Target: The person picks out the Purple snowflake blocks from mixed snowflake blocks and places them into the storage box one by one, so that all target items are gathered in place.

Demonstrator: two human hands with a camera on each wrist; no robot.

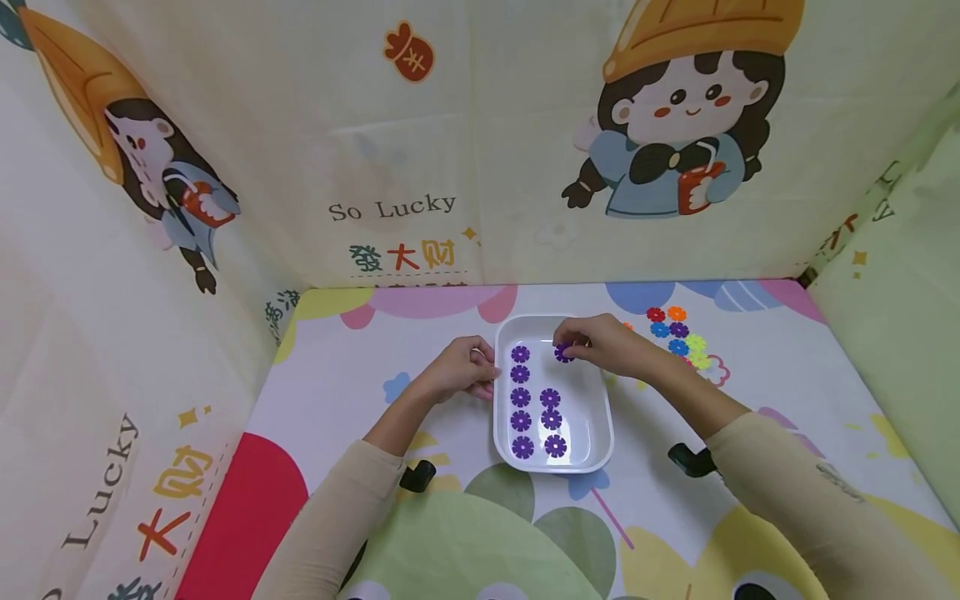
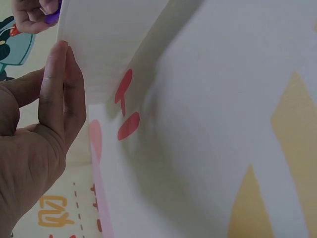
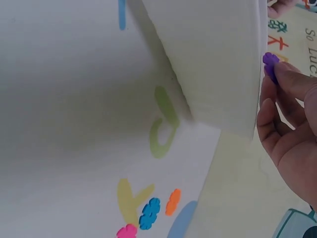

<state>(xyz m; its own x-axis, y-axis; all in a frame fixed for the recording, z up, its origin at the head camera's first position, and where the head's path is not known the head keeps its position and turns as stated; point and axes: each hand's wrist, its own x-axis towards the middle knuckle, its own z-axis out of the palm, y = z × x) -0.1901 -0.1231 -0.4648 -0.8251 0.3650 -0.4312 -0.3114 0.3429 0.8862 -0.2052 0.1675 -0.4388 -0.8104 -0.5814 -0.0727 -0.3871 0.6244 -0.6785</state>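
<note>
A white rectangular tray (image 1: 581, 383) stands in front of me. Inside it, purple snowflake discs (image 1: 521, 397) form a full left column and a shorter one to its right. My right hand (image 1: 603, 343), over the tray's far right part, pinches another purple snowflake disc (image 3: 270, 64) between thumb and fingers. Whether that disc touches the tray floor I cannot tell. At the tray's left side is my left hand (image 1: 463, 368); in the left wrist view its fairly straight fingers (image 2: 53, 89) meet the outer wall. Its thumb is hard to make out.
Beyond my right forearm lies a loose group of red, orange, blue, purple and yellow discs (image 1: 678, 347), partly covered by the arm. A patterned cloth (image 1: 375, 333) covers the table. Printed curtains (image 1: 525, 167) close off the back and both sides.
</note>
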